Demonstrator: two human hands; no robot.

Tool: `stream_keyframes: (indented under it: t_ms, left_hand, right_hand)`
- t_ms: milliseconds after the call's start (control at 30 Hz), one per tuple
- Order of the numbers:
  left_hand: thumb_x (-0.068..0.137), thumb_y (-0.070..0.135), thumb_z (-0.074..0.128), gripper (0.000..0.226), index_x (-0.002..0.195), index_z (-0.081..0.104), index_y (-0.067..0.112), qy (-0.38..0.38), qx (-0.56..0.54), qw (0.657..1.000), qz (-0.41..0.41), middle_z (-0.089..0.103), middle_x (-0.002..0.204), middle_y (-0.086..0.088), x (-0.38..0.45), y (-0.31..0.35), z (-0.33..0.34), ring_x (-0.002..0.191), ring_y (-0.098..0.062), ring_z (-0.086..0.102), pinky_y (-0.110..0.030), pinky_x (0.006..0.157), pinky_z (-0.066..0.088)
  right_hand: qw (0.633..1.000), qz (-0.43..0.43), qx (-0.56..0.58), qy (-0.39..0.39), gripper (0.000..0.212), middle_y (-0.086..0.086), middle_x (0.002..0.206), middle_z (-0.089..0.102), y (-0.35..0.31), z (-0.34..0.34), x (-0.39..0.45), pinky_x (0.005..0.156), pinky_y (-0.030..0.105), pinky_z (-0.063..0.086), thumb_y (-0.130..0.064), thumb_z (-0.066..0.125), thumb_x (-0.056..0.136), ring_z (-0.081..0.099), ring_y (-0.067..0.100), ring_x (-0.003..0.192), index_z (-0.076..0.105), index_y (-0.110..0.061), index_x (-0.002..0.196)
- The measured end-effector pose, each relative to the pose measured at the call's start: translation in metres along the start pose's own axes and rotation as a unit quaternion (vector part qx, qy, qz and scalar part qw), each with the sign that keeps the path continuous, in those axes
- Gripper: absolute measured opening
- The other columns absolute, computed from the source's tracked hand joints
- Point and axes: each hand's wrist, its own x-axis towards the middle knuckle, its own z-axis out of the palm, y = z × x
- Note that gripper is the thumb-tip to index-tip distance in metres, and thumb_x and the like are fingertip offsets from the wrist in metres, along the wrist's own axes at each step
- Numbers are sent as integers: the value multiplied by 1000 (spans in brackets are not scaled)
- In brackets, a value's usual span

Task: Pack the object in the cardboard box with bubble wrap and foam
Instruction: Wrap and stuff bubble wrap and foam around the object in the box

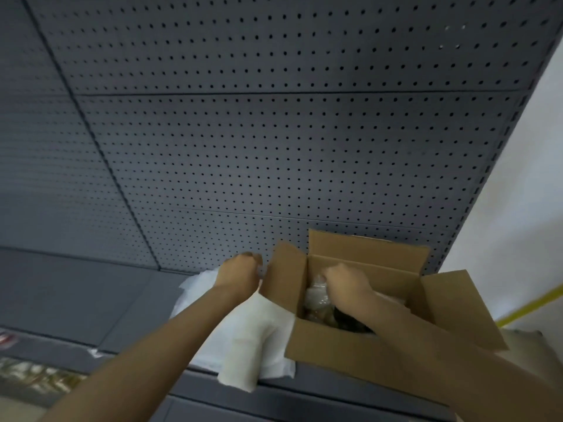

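Inside cardboard box (341, 345), right hand (345, 280)

Open cardboard box (341, 351) on a grey shelf (91, 300), partly packed.

Its four flaps stand up and outward. Inside lies a dark object (344, 322) wrapped in clear bubble wrap (313, 296), mostly hidden. White foam sheets (256, 339) lie crumpled on the shelf, touching the box's left side, one corner hanging over the shelf's front edge.
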Motion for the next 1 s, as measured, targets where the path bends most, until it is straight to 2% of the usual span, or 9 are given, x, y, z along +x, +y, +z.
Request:
stream_keyframes:
  t_ms: [67,100,200,300,467,633,733,833,1000]
  left_hand:
    - [93,21,54,32,125,56,20,2,11,1000,-7,62,123,-2,-10,-28,-4,110,-22,60,-34,98,40]
    - [94,26,54,33,126,55,20,-3,18,1000,-10,62,124,-2,-13,-42,-4,112,-21,60,-35,102,37]
    - [93,34,55,34,126,54,21,-31,26,999,-21,64,121,0,-13,-85,-1,110,-19,60,-35,105,35]
    - [93,35,56,36,127,53,22,-57,26,998,-15,63,121,0,-11,-125,2,110,-19,60,-37,106,34]
    - [90,36,59,39,127,53,23,-98,15,995,1,63,122,1,-1,-190,13,111,-18,60,-34,103,39]
    - [90,35,59,39,127,54,22,-133,-22,991,7,62,122,0,2,-232,27,111,-19,60,-33,105,39]
    - [92,38,57,40,128,52,23,-150,-18,988,18,61,124,0,3,-244,37,112,-19,60,-33,105,38]
    - [92,37,57,39,128,53,23,-157,-30,987,16,61,124,0,5,-253,47,111,-20,60,-31,101,40]
    - [93,36,56,39,129,51,23,-204,-21,979,10,58,129,-2,11,-263,70,114,-21,58,-32,102,39]
  right_hand:
    - [999,-23,8,43,32,9,114,61,-29,-8,6,68,31,43,3,45,89,59,24,95,59,-13,113]
    - [997,-35,17,67,36,9,115,60,-43,-11,9,67,31,42,5,43,89,58,24,98,59,-14,115]
    - [990,-72,45,113,39,7,113,62,-87,-11,25,72,30,44,8,44,85,55,23,107,63,-13,112]
    - [987,-89,62,115,33,7,109,65,-133,-7,44,77,31,47,4,46,86,53,23,108,64,-13,108]
    - [993,-66,86,53,42,10,124,56,-193,6,72,85,32,49,4,45,88,61,27,105,60,-18,120]
    - [995,-10,97,-2,39,9,127,57,-220,33,95,91,28,48,2,47,90,57,24,113,58,-14,123]
    - [993,33,109,-35,45,10,133,50,-223,50,107,95,29,45,-1,48,89,50,25,119,48,-13,132]
    - [996,43,52,-64,56,15,139,42,-225,65,123,100,34,43,-6,50,89,42,30,124,31,-13,142]
    - [992,66,14,-104,63,16,142,37,-220,86,148,103,36,41,-12,52,90,40,32,128,23,-15,145]
